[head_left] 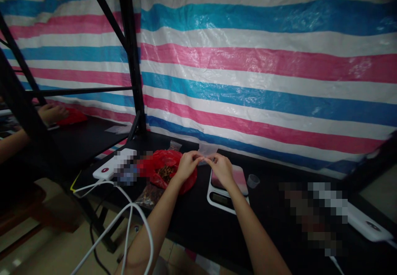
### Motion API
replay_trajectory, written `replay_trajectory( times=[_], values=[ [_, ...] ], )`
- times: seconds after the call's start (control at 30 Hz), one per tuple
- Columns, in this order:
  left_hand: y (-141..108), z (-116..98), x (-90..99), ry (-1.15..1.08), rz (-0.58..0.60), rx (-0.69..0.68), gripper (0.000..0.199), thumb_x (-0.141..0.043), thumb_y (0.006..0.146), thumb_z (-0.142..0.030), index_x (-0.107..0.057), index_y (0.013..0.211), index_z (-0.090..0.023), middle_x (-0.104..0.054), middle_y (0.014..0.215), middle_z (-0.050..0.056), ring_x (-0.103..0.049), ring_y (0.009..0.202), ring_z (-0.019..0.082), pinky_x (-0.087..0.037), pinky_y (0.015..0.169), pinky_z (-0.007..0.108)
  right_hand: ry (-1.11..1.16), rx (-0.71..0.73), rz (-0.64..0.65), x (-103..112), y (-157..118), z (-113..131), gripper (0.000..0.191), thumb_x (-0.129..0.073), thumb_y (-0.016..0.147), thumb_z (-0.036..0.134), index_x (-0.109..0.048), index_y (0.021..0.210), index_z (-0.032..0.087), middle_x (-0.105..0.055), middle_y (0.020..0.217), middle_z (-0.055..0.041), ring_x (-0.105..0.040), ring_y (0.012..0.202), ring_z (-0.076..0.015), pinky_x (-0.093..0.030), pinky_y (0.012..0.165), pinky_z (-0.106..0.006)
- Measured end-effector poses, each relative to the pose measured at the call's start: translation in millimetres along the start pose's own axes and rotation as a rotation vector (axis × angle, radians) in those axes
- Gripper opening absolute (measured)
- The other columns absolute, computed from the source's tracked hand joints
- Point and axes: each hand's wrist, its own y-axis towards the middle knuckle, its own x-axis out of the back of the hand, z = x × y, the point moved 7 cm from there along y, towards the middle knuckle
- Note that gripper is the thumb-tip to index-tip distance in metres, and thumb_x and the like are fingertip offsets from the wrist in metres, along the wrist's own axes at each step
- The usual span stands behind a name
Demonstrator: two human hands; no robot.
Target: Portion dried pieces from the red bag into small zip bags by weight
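Observation:
My left hand (187, 165) and my right hand (221, 167) meet with fingertips pinched together at the near edge of a clear plastic bag (208, 149). What the bag holds, if anything, I cannot make out. Under my right hand and wrist is a white digital kitchen scale (221, 199) with a shiny top plate. A red plastic bag (188, 184), open and holding small brown dried pieces (166, 172), lies by my left wrist. Right of the scale stands a small clear plastic cup (253, 180).
A filled clear bag (150, 195) lies at the front edge, and a small filled bag (175, 145) at the back. White power strips (114, 163) (361, 221) lie on both sides. White cables (132, 204) loop near my left arm. Another person's hand (52, 113) is at the left table.

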Motion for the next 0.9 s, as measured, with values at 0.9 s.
replay_trajectory(
  times=[0.9],
  values=[
    [1.5, 6.5, -3.7, -0.155, 0.028, 0.054, 0.026, -0.058, 0.076, -0.035, -0.068, 0.074, -0.012, -0.068, 0.068, 0.005, -0.058, 0.057, 0.012, -0.041, 0.054, 0.02, 0.194, -0.088, -0.015, -3.6, 4.3, -17.3, 0.026, -0.059, 0.07, 0.044, -0.072, 0.076, 0.023, -0.067, 0.069, -0.0013, -0.057, 0.062, -0.0159, -0.039, 0.058, -0.025]
  ],
)
